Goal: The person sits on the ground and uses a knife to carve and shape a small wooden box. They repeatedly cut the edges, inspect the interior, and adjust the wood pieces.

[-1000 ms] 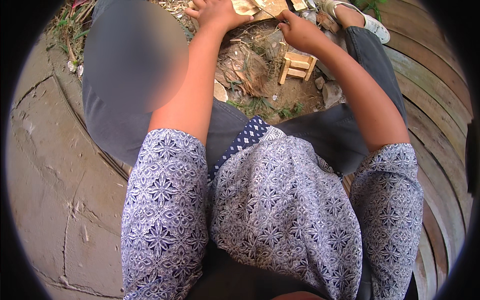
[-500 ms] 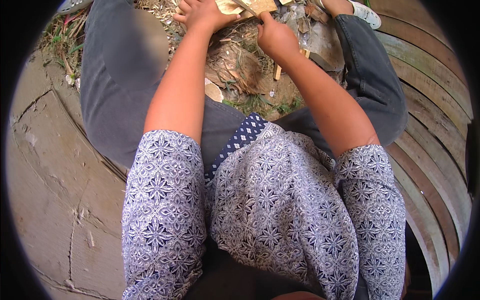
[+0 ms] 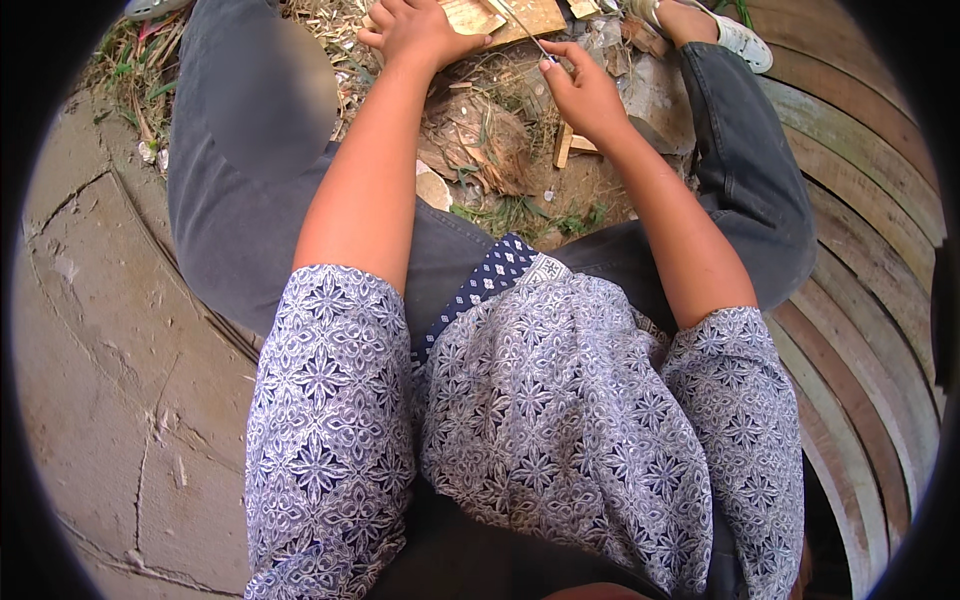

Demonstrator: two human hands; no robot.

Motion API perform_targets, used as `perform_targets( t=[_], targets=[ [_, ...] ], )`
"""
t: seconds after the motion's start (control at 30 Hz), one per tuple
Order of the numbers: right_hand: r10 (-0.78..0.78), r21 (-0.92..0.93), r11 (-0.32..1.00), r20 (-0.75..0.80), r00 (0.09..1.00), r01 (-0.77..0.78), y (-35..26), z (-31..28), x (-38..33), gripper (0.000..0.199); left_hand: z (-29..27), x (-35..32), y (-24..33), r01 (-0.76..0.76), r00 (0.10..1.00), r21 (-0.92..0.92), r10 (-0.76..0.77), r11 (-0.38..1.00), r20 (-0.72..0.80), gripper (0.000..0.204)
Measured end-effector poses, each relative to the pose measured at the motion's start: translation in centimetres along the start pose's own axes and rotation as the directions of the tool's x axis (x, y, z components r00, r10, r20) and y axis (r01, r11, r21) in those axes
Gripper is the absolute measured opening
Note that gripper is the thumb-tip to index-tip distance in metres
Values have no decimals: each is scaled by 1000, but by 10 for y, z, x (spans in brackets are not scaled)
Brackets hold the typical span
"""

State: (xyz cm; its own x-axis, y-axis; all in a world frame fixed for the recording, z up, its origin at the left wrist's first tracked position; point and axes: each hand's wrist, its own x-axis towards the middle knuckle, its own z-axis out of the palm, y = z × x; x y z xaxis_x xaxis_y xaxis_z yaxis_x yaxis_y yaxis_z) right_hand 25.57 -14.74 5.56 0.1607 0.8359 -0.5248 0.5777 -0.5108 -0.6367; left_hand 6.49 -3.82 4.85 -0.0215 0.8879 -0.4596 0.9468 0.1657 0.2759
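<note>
My left hand (image 3: 415,38) lies at the top of the view beside a pale wooden board (image 3: 535,18), its fingers spread and its thumb stretched toward the wood. Closed fingers of my right hand (image 3: 585,92) hold a thin knife-like tool (image 3: 520,22) by its near end. The narrow metal blade slants up and left over the board. What lies beyond the top edge is out of view, so the far end of the blade is hidden. Below the board sits a rough brown wood stump (image 3: 480,150).
Small wood offcuts (image 3: 572,147) and shavings lie on the dirt between my bent legs. A flat grey stone (image 3: 660,95) is near my right leg. Wooden slats (image 3: 850,190) curve along the right, and cracked grey concrete (image 3: 130,350) spreads on the left.
My right hand has moved right and slightly down, drawing the knife-like tool along with it. My left hand stays nearly in place, slightly lower and to the right in the picture.
</note>
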Motion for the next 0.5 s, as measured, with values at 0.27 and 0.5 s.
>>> perform_targets(
  t=[0.27,0.5],
  targets=[
    [-61,-115,992,-21,998,59,-7,4,1,38,-2,-2,0,-27,998,-27,26,999,-55,117],
    [-11,-152,988,-18,1000,8,-14,3,-3,38,6,1,-2,-33,996,-29,30,999,-81,119]
  ],
)
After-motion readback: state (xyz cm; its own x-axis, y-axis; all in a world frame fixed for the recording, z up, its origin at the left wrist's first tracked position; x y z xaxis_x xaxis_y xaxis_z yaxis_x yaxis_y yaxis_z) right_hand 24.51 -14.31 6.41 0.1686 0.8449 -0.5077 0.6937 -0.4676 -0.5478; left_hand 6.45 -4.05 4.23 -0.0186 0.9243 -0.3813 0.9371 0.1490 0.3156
